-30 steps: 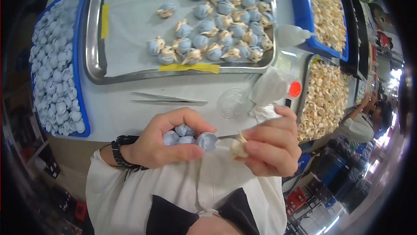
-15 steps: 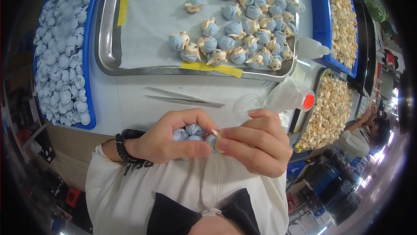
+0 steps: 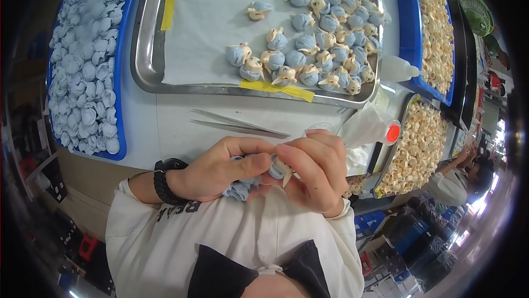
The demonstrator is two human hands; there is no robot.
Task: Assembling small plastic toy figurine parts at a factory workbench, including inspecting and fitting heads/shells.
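Close in front of my chest, both hands meet around a small doll head with a pale blue hair shell and a cream face part that has a pointed tip. My left hand is closed, its thumb against the blue side, and several more blue hair shells are cupped in its palm. My right hand has its fingers bent over the cream side, closed on the head. Beyond the hands, metal tweezers lie on the white table. Similar blue-and-cream doll heads crowd the right part of a paper-lined metal tray.
A blue bin of blue shells stands left. On the right are a blue bin and a smaller tray of cream parts. A white squeeze bottle and a red-capped bottle lie near the tray. Another person sits far right.
My right hand has shifted left and turned around the doll head, its fingers now over the top. My left hand has rolled, so its palm's shells show lower down. The view has shifted slightly.
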